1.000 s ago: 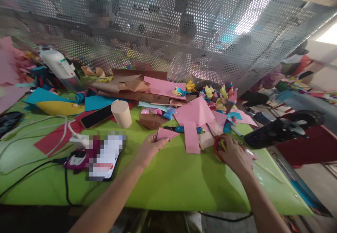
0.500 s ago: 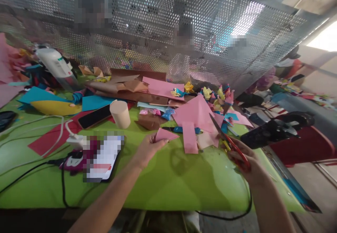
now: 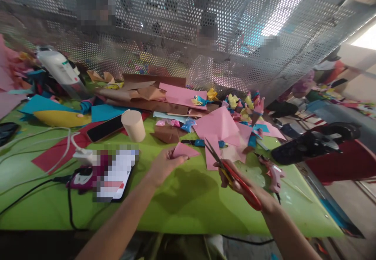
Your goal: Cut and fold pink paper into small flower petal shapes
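The left hand [image 3: 164, 163] is pinching a pink paper triangle [image 3: 184, 149] at its left part, the narrow point sticking out rightward over the green counter [image 3: 182, 215]. The right hand [image 3: 253, 189] is gripping red-handled scissors [image 3: 235, 174]; the blades are lying close together, pointing away and leftward in front of a pink paper strip [image 3: 210, 162], and are staying apart from the triangle. The left pinch is leaving the point free, which is probably helping to keep fingertips clear of the blades. Holding the small piece taut and the blades square to it should be giving better control. A pink glue gun [image 3: 275, 177] is lying just beyond the right wrist, so elbowing outward seems risky.
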Motion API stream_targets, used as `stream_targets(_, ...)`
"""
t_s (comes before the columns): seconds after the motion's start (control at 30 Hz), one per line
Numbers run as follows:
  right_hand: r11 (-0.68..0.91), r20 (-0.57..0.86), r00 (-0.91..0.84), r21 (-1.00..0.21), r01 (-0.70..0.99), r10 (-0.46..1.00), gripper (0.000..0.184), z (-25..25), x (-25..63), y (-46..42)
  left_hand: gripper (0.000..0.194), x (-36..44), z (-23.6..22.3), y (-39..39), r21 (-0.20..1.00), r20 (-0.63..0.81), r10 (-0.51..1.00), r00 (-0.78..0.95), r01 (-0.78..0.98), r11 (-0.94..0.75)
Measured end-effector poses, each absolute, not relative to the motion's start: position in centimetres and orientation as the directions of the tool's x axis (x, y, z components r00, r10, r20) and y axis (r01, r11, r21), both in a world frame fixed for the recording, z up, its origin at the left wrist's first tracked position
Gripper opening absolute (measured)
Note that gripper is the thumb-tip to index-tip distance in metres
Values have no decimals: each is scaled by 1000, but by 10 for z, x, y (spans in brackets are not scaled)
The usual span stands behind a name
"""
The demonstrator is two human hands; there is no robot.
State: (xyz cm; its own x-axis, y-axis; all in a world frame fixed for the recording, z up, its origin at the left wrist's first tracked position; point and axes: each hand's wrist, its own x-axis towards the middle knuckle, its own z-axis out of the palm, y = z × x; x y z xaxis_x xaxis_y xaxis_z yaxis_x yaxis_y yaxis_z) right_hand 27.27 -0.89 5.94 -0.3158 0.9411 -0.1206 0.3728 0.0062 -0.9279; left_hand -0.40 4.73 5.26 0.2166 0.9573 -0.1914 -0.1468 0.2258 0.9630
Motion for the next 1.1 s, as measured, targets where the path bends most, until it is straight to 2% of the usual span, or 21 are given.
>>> stream_targets(0.1,-107,-238,-435,-947,304,869,70,61,266,-8,28,-4,53,48,958,-206,952,224,-151,243)
stream_targets(0.17,-143,-264,-472,-950,278,841,70,61,262,-8,27,-4,54,48,956,-210,948,240,-154,251)
stream_targets(0.4,-145,-257,-515,-958,248,818,67,65,259,-6,21,-5,53,50,967,-181,947,264,-126,220)
stream_targets(0.63,-173,-267,-525,-960,221,808,72,64,259,-5,23,-6,52,50,971,-196,944,266,-84,225)
stream_targets(1.1,-123,-257,-541,-955,271,801,71,61,261,-2,23,-4,55,49,967,-192,940,283,-108,230)
